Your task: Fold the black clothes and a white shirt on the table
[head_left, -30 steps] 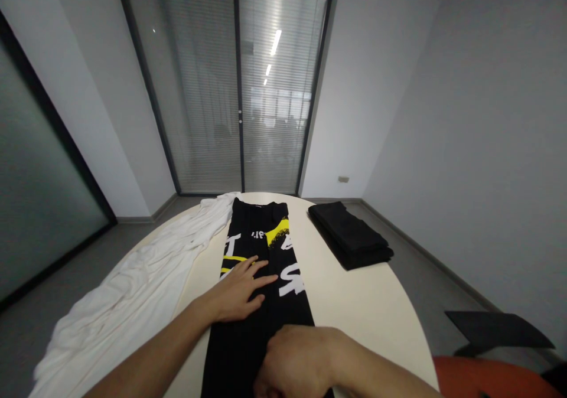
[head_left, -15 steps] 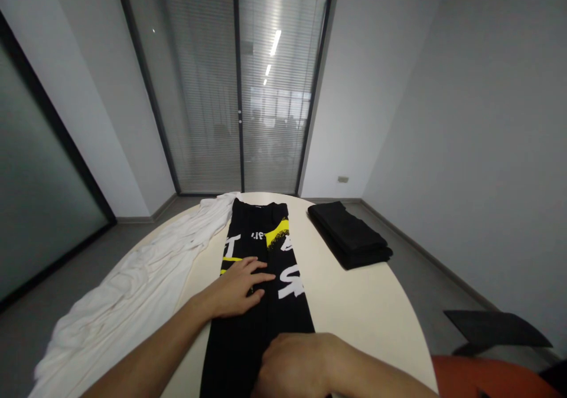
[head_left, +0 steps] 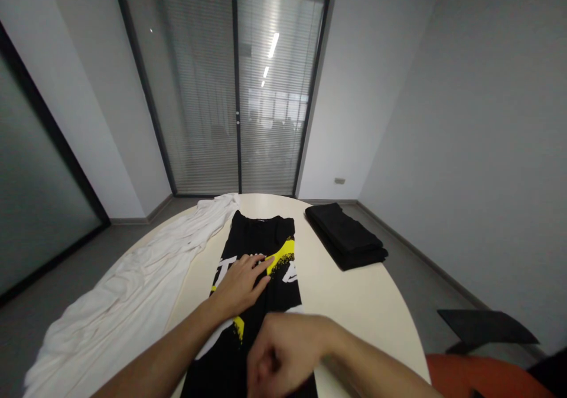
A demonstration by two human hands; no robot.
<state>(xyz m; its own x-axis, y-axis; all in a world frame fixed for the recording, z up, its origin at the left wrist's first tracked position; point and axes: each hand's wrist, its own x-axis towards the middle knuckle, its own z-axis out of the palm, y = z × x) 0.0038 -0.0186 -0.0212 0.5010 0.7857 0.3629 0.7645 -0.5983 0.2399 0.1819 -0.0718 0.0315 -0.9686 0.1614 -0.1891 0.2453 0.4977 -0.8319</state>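
Note:
A black printed garment (head_left: 283,294) with white letters and yellow patches lies in a long, narrow shape on the round table; its exact kind is unclear. My left hand (head_left: 243,280) rests on its upper part, palm down, fingers stretched and apart. Lower down, my right hand (head_left: 287,351) is curled over the near part of the garment, fingers bent under and partly out of sight. It seems to grip the cloth. The garment's near end runs below the picture's edge.
To the left, a rumpled white cloth (head_left: 133,286) covers the side of the cream table (head_left: 354,321) and hangs over its edge. A folded black cloth (head_left: 345,232) lies at the right rear. An orange chair (head_left: 478,374) stands at the lower right.
The printed garment has slid toward me, its far edge now lower and more print showing near my hands. My left hand lies higher up its print; my right hand has shifted slightly left.

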